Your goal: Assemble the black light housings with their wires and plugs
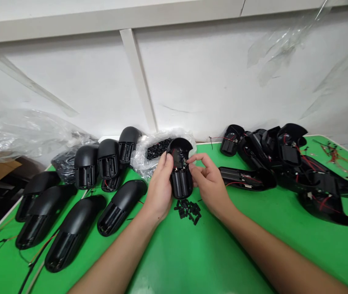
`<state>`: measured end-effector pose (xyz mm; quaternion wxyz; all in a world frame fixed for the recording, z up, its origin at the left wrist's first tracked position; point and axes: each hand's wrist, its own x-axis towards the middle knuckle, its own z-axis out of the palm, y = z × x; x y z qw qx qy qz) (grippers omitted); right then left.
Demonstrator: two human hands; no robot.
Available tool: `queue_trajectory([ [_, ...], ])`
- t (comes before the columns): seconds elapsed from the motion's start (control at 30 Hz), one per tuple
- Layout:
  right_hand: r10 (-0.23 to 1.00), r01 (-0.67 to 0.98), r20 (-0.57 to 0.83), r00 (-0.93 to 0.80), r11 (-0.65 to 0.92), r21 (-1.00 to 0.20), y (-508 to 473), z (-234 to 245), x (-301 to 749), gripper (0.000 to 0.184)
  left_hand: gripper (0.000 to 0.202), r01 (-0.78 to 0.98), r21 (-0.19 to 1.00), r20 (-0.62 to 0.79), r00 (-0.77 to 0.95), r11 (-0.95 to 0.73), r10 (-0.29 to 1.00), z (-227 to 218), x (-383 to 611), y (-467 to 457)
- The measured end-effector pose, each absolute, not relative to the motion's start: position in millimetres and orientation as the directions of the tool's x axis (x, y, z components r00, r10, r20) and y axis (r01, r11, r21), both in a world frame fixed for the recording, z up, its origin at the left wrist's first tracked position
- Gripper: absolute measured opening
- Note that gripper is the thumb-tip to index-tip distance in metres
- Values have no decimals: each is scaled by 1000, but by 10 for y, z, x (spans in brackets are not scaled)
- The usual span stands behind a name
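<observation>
My left hand (160, 188) grips a black plastic housing with battery tubes (182, 183) by its left side, holding it upright above the table. The housing's inner side faces me, with a small circuit board and wires showing in its upper half. At its right edge, my right hand (208, 179) has thumb and forefinger pinched together by the board; whatever is between them is too small to make out. Beneath the housing, a little heap of small black plastic parts (187, 210) lies on the green table (174, 261).
Behind the housing is a clear plastic bag (141, 157) of small black parts. Several similar housings (75, 232) lie at left, battery slots showing. At right, more housings (247, 178) are piled with red wires exposed. Loose wires (333, 153) lie far right, before a white wall (210, 81).
</observation>
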<state>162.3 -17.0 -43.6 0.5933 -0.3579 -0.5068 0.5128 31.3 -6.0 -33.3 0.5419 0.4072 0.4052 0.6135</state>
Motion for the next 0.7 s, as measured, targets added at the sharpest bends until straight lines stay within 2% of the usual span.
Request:
queue_trajectory([
  [0.07, 964, -146, 264, -32, 257, -955, -205, -452, 1627, 24, 67, -352, 935, 12, -87, -42, 996, -317, 319, -83],
  [0.2, 929, 125, 369, -20, 368, -921, -273, -454, 1660, 25, 61, -375, 926, 4, -107, -44, 994, -263, 338, -127],
  [0.3, 856, 309, 518, -7, 494, -812, -292, -421, 1669, 23, 53, -389, 915, 98, -42, -107, 994, -258, 343, -127],
  [0.4, 759, 415, 651, 17, 587, -695, -280, -386, 1657, 17, 47, -283, 932, 241, 18, -226, 970, -264, 339, -127],
  [0.47, 753, 400, 658, 28, 594, -697, -268, -370, 1646, 13, 44, -205, 939, 293, 49, -278, 955, -261, 339, -137],
  [0.53, 807, 301, 588, 56, 547, -781, -261, -356, 1638, 17, 45, -195, 944, 283, 68, -265, 957, -255, 346, -148],
  [0.63, 900, 91, 429, 79, 422, -902, -262, -335, 1629, 25, 53, -254, 951, 188, 28, -175, 982, -247, 368, -146],
  [0.7, 929, 11, 363, 68, 363, -932, -265, -329, 1624, 29, 60, -311, 944, 112, 1, -106, 994, -248, 383, -133],
])
